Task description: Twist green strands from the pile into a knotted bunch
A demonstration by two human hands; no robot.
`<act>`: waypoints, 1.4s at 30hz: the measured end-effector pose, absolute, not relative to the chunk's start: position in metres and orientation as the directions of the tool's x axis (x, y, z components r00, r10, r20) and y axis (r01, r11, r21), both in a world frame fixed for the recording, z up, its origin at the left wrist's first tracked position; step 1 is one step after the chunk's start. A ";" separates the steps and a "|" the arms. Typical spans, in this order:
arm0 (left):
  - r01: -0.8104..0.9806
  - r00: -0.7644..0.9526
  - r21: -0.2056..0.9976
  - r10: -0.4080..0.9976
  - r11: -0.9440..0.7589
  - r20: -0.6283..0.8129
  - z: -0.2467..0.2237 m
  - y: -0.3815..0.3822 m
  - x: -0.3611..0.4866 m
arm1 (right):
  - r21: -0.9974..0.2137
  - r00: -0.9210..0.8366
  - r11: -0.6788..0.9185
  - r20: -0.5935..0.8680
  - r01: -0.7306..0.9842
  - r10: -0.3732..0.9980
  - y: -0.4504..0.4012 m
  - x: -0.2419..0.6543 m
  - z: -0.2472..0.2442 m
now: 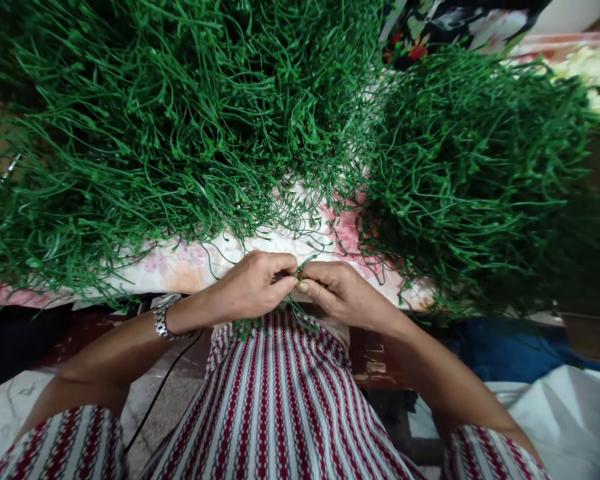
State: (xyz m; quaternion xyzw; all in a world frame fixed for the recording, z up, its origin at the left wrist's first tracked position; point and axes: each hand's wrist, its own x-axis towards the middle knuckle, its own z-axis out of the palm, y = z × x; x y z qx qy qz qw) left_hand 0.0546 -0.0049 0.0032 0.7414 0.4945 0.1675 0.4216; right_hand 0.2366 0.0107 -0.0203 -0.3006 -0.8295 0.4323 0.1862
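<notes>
Low in the middle, at the table's near edge, my left hand (260, 283) and my right hand (343, 290) meet with thumbs and forefingers pinched on thin green stems (305, 263). The stems poke out above the fingertips, and more hang below them in front of the striped shirt. A large heap of green plastic-looking stems (180, 133) spreads beyond my left hand. Another heap (480, 173) lies beyond my right hand, to the right. The exact point where the fingertips touch the stems is partly hidden.
A white floral cloth (180, 270) covers the table under the heaps. Dark floral fabric (460, 30) is at the top right, with pale yellow flowers (590, 70) beside it. White fabric (565, 420) lies at the lower right. A black cable (157, 393) hangs at the lower left.
</notes>
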 end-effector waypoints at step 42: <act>-0.100 0.105 0.960 0.962 0.262 -0.251 -0.017 0.010 0.054 | -0.984 -0.462 0.120 0.047 0.129 0.886 0.025 0.238 -0.031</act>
